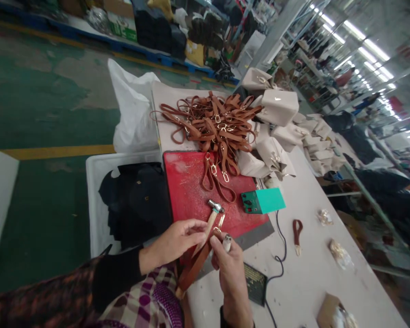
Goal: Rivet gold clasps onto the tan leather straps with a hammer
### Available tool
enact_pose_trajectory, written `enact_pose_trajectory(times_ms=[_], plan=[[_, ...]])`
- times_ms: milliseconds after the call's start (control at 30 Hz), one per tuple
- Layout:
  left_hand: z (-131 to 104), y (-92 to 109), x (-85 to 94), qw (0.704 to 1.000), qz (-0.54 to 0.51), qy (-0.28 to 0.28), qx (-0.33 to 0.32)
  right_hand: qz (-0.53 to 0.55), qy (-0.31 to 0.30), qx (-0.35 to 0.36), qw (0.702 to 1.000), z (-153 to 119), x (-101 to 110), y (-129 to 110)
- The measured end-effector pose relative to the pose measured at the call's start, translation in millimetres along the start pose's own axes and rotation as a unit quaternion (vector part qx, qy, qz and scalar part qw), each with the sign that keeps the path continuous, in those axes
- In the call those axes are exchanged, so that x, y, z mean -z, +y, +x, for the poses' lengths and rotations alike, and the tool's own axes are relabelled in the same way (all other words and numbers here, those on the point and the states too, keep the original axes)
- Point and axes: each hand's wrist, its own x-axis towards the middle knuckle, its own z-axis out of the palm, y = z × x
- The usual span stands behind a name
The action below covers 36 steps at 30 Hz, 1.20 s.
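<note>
A hammer [211, 222] with a metal head and pale wooden handle slants over the red mat [187, 196]. The fingertips of my left hand [177, 239] close against its handle. My right hand [227, 264] is closed on a brown leather strap [196, 269] with a gold clasp at its upper end. Also in that hand is a small white cylinder [227, 243] with a metal tip, whose kind I cannot make out. The strap runs down beside the handle towards my lap. Beyond the hammer lie finished-looking strap loops [222, 184] with gold clasps.
Brown straps [215, 118] are heaped at the back, beside beige bags [276, 107]. A green box [263, 200] with a black cable stands right of the mat, near a black tray [255, 283]. One strap loop [297, 232] lies farther right. A white bin [90, 200] holds dark pieces.
</note>
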Motion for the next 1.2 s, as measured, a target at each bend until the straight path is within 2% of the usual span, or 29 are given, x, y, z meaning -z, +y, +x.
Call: enact_pose_trajectory(times_ms=[100,233,300,400,500,667,733,800,867,933,1067,1200], plan=[[-10.9,5.9,9.3,1.000,-0.028,0.010,-0.008,-0.007,-0.050,-0.015,0.999,-4.6,-33.9,-5.6],[-21.8,9.8,18.2,0.990,-0.127,0.026,0.046,-0.001,-0.067,-0.018,0.998,-6.9,-51.3,-9.8],[-24.8,10.0,20.9,0.987,-0.153,0.014,0.050,0.036,-0.074,-0.039,0.996,-7.4,-56.1,-11.3],[-26.4,11.5,24.1,0.990,-0.141,0.000,0.019,0.087,-0.078,-0.048,0.992,-8.4,-60.9,-13.6],[-25.3,13.9,26.0,0.992,-0.123,0.009,0.020,0.116,-0.072,-0.051,0.989,-8.2,-63.1,-13.2],[-13.7,5.9,28.2,0.993,-0.105,0.037,0.031,0.139,0.001,-0.077,0.987,-0.1,-56.0,-0.7],[-4.8,-2.4,29.6,0.996,-0.053,0.063,0.017,0.093,0.040,-0.058,0.993,4.6,-47.9,5.6],[5.3,-11.9,31.4,0.992,0.088,0.091,-0.018,0.023,0.068,-0.023,0.997,8.7,-38.6,10.6],[15.0,-21.3,33.4,0.960,0.247,0.114,-0.062,-0.048,0.083,0.011,0.995,11.9,-30.6,13.6],[22.7,-29.0,35.8,0.925,0.346,0.122,-0.101,-0.098,0.105,0.051,0.988,14.8,-25.8,14.6],[30.6,-36.4,42.0,0.884,0.428,0.114,-0.148,-0.153,0.135,0.124,0.971,22.0,-26.4,15.1],[33.2,-37.0,47.4,0.845,0.490,0.117,-0.178,-0.166,0.120,0.148,0.967,31.4,-32.9,20.7]])
